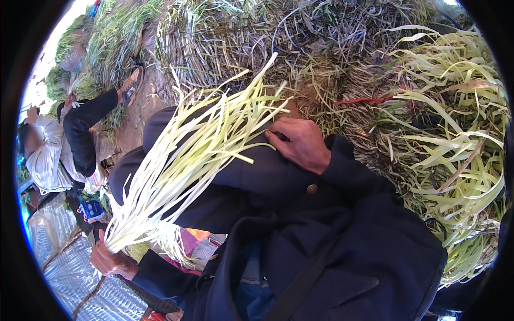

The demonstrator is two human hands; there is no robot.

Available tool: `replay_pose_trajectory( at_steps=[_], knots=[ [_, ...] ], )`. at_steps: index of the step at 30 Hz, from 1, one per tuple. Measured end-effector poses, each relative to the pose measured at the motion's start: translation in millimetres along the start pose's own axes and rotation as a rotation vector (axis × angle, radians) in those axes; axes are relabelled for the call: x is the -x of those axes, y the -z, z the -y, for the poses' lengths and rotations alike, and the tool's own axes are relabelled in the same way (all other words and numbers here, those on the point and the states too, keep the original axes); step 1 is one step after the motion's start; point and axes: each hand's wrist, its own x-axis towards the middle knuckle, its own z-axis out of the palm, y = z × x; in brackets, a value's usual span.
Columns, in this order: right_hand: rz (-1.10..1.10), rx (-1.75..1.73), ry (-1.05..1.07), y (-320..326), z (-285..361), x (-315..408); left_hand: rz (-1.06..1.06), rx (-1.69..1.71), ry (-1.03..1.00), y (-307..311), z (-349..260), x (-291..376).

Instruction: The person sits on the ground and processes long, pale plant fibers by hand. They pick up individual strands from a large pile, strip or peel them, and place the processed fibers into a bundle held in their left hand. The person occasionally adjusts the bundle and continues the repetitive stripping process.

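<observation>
My left hand (110, 259), at the lower left, grips the white end of a bundle of long, blanched leaves (192, 148), which look like yellow chives. The bundle slants up and right across my dark-trousered legs, its pale yellow tips fanned loosely. My right hand (299, 142) is beside the tips, over my thigh, with fingers curled and thumb close to the index finger. Whether a leaf is pinched between them cannot be made out. Below the bundle, near my left wrist, hang fine white strands (170, 240).
Loose yellow leaves (461, 160) are heaped along the right, beside a red tie (365, 100). Dry, greyish stalks (225, 44) cover the ground ahead. To the left sits another person (48, 152), one shoe (132, 86) extended on bare soil. Silvery plastic sheeting (60, 236) lies at lower left.
</observation>
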Motion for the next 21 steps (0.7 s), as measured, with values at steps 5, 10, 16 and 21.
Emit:
replay_pose_trajectory(
  at_steps=[5, 10, 16, 21],
  knots=[
    [-0.014, -0.198, -0.388, 11.0, -41.8, -7.5, -0.110, -0.008, -0.022, -11.1, 4.6, 6.7],
    [0.107, 0.178, -0.412, 43.8, -79.5, -7.6, -0.109, -0.023, -0.002, -16.5, 6.6, 14.1],
    [-0.177, 0.153, 0.108, 53.5, -73.1, -16.1, -0.139, -0.029, -0.003, -22.4, 10.9, 9.2],
    [-0.054, -0.245, 0.137, 57.2, -8.7, -32.5, -0.157, -0.042, 0.009, -27.3, 16.9, 16.2]
  ],
)
